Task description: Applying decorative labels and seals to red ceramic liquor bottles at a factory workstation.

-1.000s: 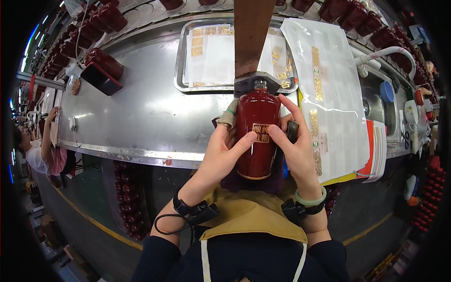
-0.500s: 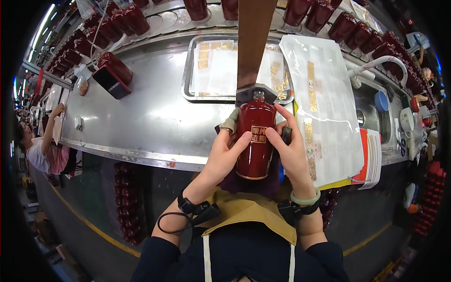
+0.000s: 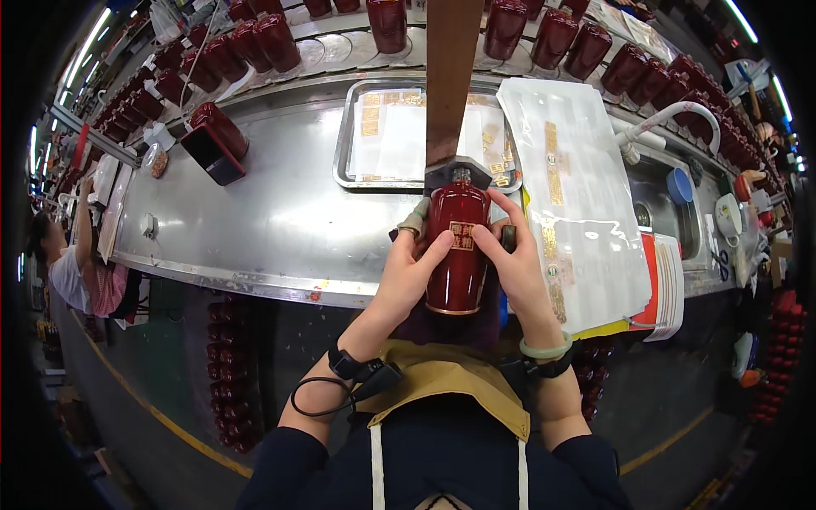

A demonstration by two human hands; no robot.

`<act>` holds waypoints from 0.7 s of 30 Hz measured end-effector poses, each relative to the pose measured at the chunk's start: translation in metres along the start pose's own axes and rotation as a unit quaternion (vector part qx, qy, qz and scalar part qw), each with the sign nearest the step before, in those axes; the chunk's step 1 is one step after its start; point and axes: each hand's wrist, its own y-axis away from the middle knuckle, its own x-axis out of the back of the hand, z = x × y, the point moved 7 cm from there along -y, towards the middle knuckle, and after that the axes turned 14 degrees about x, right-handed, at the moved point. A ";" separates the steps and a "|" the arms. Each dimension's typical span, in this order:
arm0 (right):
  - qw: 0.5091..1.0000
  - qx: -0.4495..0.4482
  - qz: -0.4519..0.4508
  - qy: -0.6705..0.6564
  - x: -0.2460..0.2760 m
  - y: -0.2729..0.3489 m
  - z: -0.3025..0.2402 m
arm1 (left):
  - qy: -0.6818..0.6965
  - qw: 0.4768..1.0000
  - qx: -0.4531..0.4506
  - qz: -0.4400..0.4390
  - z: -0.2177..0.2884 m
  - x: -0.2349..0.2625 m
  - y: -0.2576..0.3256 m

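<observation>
A glossy dark red bottle (image 3: 455, 279) lies between my hands at the table's front edge, its clear neck pointing away from me against a dark holder (image 3: 442, 172) on a brown upright post. On its front is a small gold framed decal (image 3: 462, 237). My left hand (image 3: 414, 259) grips the bottle's left side, thumb on the decal's edge, with a pale cover on one finger. My right hand (image 3: 516, 262) holds the right side, its thumb pressing the decal's right part. The fingers behind the bottle are partly hidden.
A metal tray (image 3: 343, 161) with decal sheets lies beyond the bottle. Large white decal sheets (image 3: 586, 246) cover the right side, near a sink (image 3: 699, 223). A phone (image 3: 212, 155) leans on another red bottle at left. Red bottles (image 3: 388, 25) line the conveyor behind. A person (image 3: 72, 272) works far left.
The view has shifted slightly, so the bench and conveyor appear lower. Both hands keep their hold on the bottle, thumbs still on the decal.
</observation>
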 end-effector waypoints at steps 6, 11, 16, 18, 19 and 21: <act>1.000 0.001 0.005 0.001 0.002 0.000 0.001 | 0.004 1.000 0.000 0.001 -0.001 0.001 0.001; 1.000 0.009 0.005 0.027 0.001 0.001 -0.001 | 0.013 1.000 0.003 -0.009 -0.003 0.002 -0.001; 1.000 0.007 0.008 0.017 0.001 0.000 -0.002 | 0.011 1.000 -0.001 -0.011 -0.003 0.003 -0.001; 1.000 0.001 0.008 0.012 0.000 0.000 -0.004 | 0.013 1.000 0.000 -0.011 -0.002 0.002 -0.001; 1.000 -0.004 0.008 0.008 0.000 0.000 -0.003 | 0.015 1.000 -0.001 -0.012 -0.001 0.002 -0.001; 1.000 -0.002 0.007 0.006 0.000 0.000 -0.001 | 0.016 1.000 0.003 -0.012 -0.001 0.002 -0.001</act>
